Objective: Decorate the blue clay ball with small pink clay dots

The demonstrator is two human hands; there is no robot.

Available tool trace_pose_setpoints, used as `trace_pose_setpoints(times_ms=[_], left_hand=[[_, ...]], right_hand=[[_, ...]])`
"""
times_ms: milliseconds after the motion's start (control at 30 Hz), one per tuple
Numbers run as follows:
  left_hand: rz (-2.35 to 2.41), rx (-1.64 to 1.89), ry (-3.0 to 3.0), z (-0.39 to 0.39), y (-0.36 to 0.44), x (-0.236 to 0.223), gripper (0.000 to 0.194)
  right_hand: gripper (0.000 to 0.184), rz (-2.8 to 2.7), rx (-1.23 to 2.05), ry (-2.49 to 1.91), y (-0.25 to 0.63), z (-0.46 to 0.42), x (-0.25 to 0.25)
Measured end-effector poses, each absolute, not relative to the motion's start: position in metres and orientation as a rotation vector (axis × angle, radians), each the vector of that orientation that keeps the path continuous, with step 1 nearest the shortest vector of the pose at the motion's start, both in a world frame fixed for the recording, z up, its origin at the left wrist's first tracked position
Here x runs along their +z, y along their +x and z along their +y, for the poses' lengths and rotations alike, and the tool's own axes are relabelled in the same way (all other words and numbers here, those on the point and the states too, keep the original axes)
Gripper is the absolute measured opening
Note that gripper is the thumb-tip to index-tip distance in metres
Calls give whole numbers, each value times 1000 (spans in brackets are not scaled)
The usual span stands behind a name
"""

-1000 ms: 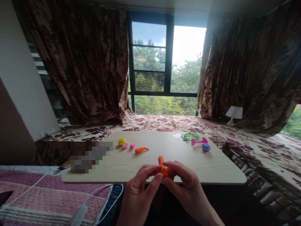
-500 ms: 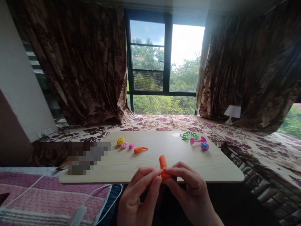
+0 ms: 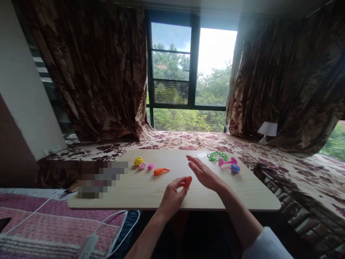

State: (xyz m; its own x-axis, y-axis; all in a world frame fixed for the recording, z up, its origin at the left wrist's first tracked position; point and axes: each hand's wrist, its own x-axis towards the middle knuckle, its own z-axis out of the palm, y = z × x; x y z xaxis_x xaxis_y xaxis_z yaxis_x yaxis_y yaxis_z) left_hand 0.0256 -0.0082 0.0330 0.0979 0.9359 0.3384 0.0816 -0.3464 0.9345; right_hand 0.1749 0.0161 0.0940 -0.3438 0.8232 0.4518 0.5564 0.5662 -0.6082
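Note:
Near the table's front, my left hand (image 3: 174, 192) is closed on a lump of orange modelling clay (image 3: 188, 181), pinched between thumb and fingers. My right hand (image 3: 204, 173) is raised just to the right, its fingers stretched out flat and holding nothing. On the wooden tabletop (image 3: 129, 196), beyond my left hand, lies an orange carrot-shaped clay piece (image 3: 160, 172) with a thin tail. To its left are a small magenta clay lump (image 3: 151, 166), a light pink clay lump (image 3: 142, 166) and a yellow bumpy clay lump (image 3: 138, 161).
At the table's back right lie a green string bundle (image 3: 217, 156), a pink dumbbell-shaped toy (image 3: 227, 162), a blue and pink knobbly ball (image 3: 235, 168) and a white paper piece (image 3: 202, 155). A blurred item covers the left end. A power strip (image 3: 88, 246) sits lower left.
Both hands have moved forward over the table. My right hand has let go of the orange clay and opened flat; the left keeps hold of it.

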Motion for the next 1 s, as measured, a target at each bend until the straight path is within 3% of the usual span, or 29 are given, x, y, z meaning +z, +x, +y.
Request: trace_pose_setpoints(times_ms=[300, 567, 1000], left_hand=[[1310, 1297, 1786, 3, 25, 11, 17], [1440, 1276, 1918, -5, 26, 19, 23], [1529, 1260, 2073, -3, 24, 13, 17]], right_hand=[[40, -2237, 436, -1368, 123, 66, 60], [42, -2352, 345, -1514, 117, 59, 60], [44, -2347, 351, -1550, 117, 62, 48]])
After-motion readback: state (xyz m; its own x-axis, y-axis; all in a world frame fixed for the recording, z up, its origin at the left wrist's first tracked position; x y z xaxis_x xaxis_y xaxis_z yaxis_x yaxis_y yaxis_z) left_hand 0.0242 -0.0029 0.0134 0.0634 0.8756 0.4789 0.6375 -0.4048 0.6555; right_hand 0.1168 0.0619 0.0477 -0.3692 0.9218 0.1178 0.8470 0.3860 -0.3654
